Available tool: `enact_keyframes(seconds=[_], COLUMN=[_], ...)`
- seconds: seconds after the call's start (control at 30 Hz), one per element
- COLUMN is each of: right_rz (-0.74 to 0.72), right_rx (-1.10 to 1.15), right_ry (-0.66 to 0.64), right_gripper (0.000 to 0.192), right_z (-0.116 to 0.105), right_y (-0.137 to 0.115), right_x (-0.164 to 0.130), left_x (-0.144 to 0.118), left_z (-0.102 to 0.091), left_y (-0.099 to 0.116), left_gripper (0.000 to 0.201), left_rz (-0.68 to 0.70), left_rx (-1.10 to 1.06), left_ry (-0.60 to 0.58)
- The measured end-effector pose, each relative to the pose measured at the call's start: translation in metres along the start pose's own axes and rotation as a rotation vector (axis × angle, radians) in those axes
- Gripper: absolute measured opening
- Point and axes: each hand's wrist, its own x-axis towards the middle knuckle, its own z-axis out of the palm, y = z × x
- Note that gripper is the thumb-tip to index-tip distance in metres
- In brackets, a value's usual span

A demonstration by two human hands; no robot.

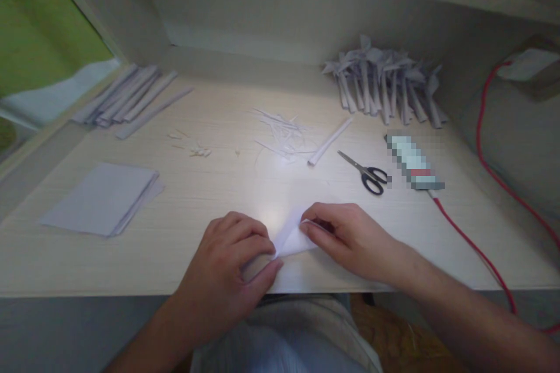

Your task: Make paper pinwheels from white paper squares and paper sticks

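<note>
White paper sheet (294,237) at the near edge of the pale wooden tabletop (219,186), partly folded. Left hand (230,259): fingers curled, tips pressed down on the sheet's left corner. Right hand (345,236): fingers held together, pinching the raised fold at the sheet's right side. Beyond lie scissors (367,173), paper scraps (282,134), a rolled strip (330,141) and a heap of folded pieces (385,84); flat sheets (102,198) are stacked far left.
</note>
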Motion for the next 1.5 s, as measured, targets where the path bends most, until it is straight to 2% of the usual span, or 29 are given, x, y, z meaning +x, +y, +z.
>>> enact_keyframes(seconds=[0.2, 0.67, 1.17, 1.5], right_rz=[-0.071, -0.151, -0.114, -0.096], right_rx=[-0.196, -0.31, -0.295, -0.263], right_ry=[-0.019, 0.056, 0.099, 0.095], right_gripper=[0.016, 0.02, 0.019, 0.016], right_z=[0.001, 0.015, 0.019, 0.02], right_y=[-0.001, 0.007, 0.008, 0.009], right_x=[0.012, 0.016, 0.016, 0.013], left_x=[0.002, 0.004, 0.005, 0.002], left_z=[0.0, 0.004, 0.007, 0.006], left_y=[-0.002, -0.004, -0.003, -0.006], left_gripper=[0.004, 0.009, 0.011, 0.004], left_rz=[-0.001, -0.096, -0.095, -0.058], left_rx=[-0.026, 0.022, 0.11, 0.116], left_ry=[0.006, 0.01, 0.036, 0.023])
